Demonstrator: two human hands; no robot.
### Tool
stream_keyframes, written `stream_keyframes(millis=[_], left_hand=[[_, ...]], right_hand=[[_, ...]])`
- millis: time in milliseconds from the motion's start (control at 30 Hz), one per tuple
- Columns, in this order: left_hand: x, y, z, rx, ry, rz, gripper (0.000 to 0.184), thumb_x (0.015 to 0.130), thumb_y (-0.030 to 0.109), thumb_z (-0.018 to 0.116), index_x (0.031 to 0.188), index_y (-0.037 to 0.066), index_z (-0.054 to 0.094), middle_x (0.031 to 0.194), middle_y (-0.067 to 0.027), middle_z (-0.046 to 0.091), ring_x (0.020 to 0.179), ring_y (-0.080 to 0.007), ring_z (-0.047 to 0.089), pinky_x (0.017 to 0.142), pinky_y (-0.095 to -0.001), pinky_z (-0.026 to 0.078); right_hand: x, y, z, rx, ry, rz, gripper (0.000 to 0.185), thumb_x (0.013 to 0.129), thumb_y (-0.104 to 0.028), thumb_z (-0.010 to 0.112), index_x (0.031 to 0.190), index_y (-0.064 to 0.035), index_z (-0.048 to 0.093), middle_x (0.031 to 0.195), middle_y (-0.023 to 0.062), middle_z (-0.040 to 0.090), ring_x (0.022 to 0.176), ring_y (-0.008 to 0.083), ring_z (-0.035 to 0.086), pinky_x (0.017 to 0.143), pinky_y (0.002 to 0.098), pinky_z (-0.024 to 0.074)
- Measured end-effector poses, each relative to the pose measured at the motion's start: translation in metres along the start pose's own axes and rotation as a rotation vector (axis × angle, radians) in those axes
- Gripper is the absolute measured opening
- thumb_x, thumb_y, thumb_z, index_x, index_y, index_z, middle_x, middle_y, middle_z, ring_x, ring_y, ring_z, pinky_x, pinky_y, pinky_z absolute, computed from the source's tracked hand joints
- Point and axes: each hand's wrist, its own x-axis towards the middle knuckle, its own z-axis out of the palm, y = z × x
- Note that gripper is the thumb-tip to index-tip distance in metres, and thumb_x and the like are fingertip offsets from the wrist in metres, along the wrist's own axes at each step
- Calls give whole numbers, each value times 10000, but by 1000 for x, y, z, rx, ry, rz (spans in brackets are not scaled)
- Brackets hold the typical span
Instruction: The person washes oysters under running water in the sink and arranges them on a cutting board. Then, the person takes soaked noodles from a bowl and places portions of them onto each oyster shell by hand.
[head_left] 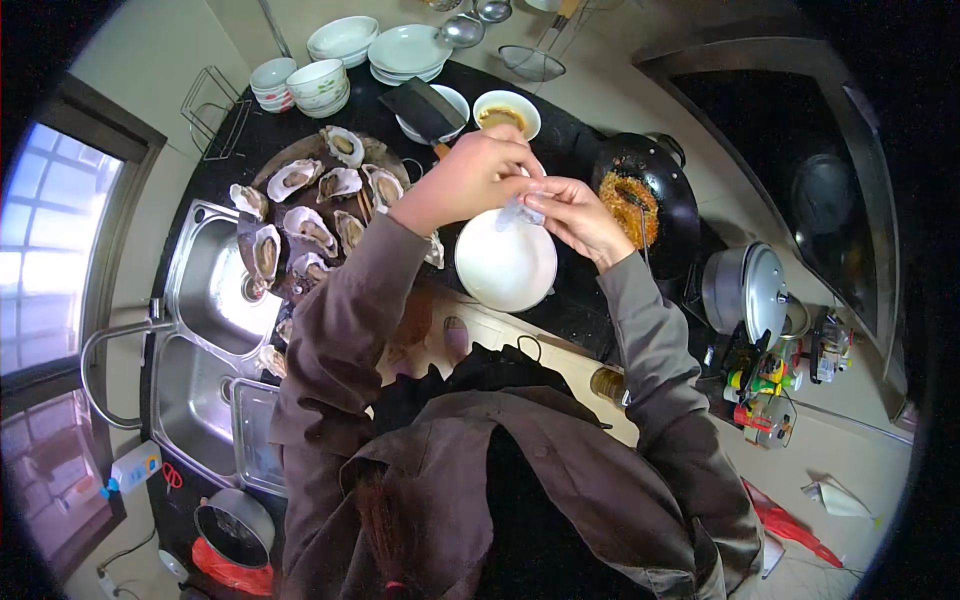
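Both hands meet above a white bowl point(505, 275) near the counter's front edge. My left hand point(470, 172) and my right hand point(580, 218) pinch a thin, translucent piece of plastic point(510, 216) between their fingertips. The plastic is crumpled, so I cannot make out whether it is a bag or a glove. Part of it hangs over the bowl's far rim. Behind my left hand stands a small bowl of brownish sauce point(507, 108). A dark-bladed cleaver point(422, 110) rests across another white bowl point(455, 100), its handle partly hidden by my left hand.
Opened oysters point(310, 230) cover a round board point(290, 160) at left, beside a double steel sink point(215, 270). A wok point(675, 200) of orange-brown minced food with a ladle stands at right, near a lidded pot point(745, 290). Stacked bowls point(320, 85) line the back.
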Motion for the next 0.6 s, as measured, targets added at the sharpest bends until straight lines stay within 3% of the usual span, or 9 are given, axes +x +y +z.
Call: stream_keyframes(millis=[100,167,267,333,367,467,500,600], left_hand=[[-28,-30,-4,-21,108,-31,123,833,50,656,946,4,666,953,-124,583,738,-216,608,676,-314,494],[-63,-65,0,219,155,-272,104,814,33,659,914,5,660,990,-147,597,722,-244,620,695,-316,501],[-119,-118,32,384,87,-338,151,790,-3,627,941,-8,638,1033,-167,595,796,-285,630,717,-341,512],[-144,-134,54,590,24,-422,244,793,27,581,1035,15,613,1040,-122,600,941,-282,612,886,-385,484],[-146,-139,57,584,26,-423,244,793,27,581,1035,15,613,1040,-122,600,941,-282,612,886,-385,484],[-151,-155,66,1070,-63,-60,288,808,117,558,1092,89,599,1033,-78,593,994,-278,585,1084,-435,345],[-153,-161,69,1062,-57,-58,288,808,117,558,1092,89,599,1033,-78,593,994,-278,585,1084,-435,345],[-160,-181,75,1232,-172,7,217,821,151,534,1020,112,610,985,-46,581,1006,-228,581,1163,-454,207]], right_hand=[[3,-2,0,-50,15,30,186,904,-75,639,1069,8,663,1007,44,674,897,93,617,840,225,487],[-2,-14,2,-136,-4,35,166,908,-89,639,1043,2,676,979,39,678,877,89,619,822,225,492],[-8,-29,1,-187,-4,50,159,910,-95,639,1032,-1,681,968,34,678,871,86,619,814,226,494],[-10,-35,-1,-206,14,64,161,910,-94,638,1036,-3,678,972,30,675,882,83,617,819,227,493],[-10,-35,-1,-210,17,69,161,910,-94,638,1036,-3,678,972,30,675,882,83,617,819,227,493],[-11,-35,-3,-182,19,91,154,909,-95,639,1032,-9,676,972,24,670,888,78,610,807,224,489],[-12,-35,-3,-189,26,96,154,909,-95,639,1032,-9,676,972,24,670,888,78,610,807,224,489],[-14,-34,-2,-207,47,143,128,908,-111,648,1010,-35,664,932,-16,627,840,50,550,731,206,446]])
